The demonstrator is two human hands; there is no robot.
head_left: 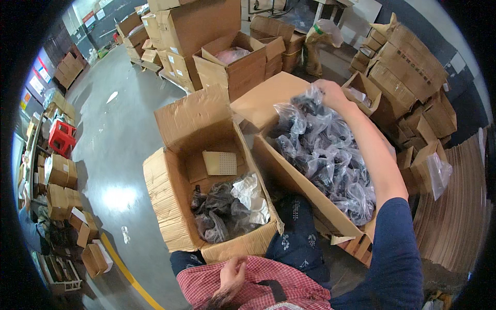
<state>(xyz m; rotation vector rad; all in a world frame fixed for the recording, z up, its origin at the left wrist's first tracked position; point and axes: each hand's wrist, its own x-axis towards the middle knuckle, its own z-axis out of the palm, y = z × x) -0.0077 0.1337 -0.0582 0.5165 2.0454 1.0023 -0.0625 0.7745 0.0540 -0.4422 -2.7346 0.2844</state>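
My right hand point(331, 96) is closed on the gathered top of a clear plastic bag point(309, 103) with dark contents, at the far end of the large carton on my right. Beneath it, many similar bags point(330, 160) fill that carton point(294, 185). My left hand point(232, 274) rests before my red checked apron point(191, 281), its fingers curled in with nothing visible in them. Between the hands stands an open carton point(178, 206). Dark plastic bags point(219, 204), crumpled white paper point(250, 194) and a pale perforated piece point(221, 163) lie inside it.
Stacked cartons point(214, 26) and an open box point(232, 64) stand ahead. Flattened cardboard point(449, 201) and more boxes point(408, 62) crowd the right. A red stool point(62, 138) and small cartons point(64, 170) line the left, beyond a yellow floor line point(124, 268). Under the right carton is a wooden pallet point(359, 249).
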